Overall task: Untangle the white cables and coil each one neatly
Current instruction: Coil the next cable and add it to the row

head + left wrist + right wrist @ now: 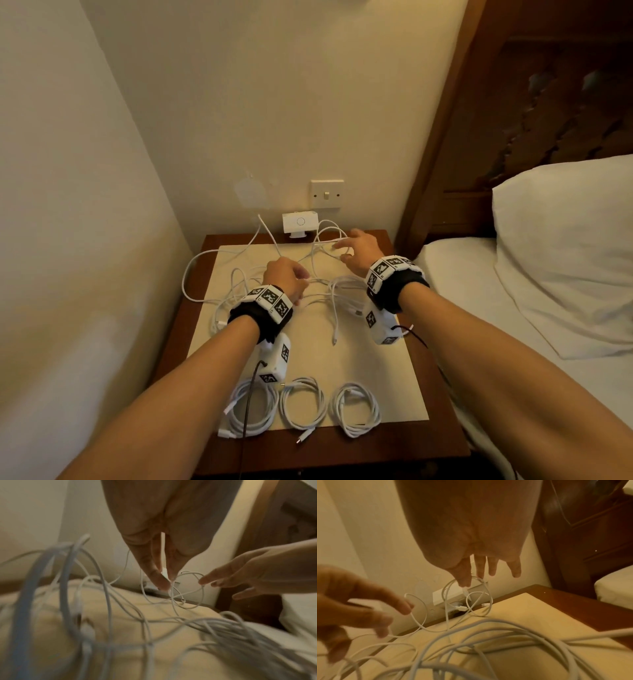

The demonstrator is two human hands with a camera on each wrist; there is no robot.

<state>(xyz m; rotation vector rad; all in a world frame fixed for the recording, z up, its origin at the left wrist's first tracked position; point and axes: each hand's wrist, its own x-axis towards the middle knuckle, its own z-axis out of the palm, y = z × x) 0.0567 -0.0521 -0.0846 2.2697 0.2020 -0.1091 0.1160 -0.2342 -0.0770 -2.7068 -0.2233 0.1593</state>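
While the left hand [286, 275] is pinching a thin white strand between thumb and fingertips at the centre of the head view, the right hand [359, 253] is hovering just right of it with fingers spread and relaxed, its fingertips touching a raised loop — gripping nothing that shows. Both are working over the tangled mass of thin white cables [329, 291], which is sprawling across the middle of the cream rectangular mat [394, 383] on the dark wooden bedside table [442, 442]. Three neatly wound white cable coils [303, 404] are lying side by side along the mat's lower edge. Against the wall at upper centre, a small white box-shaped device [300, 222] is sitting below a white wall switch [327, 194]. Filling the right of the frame — a white pillow [565, 246].
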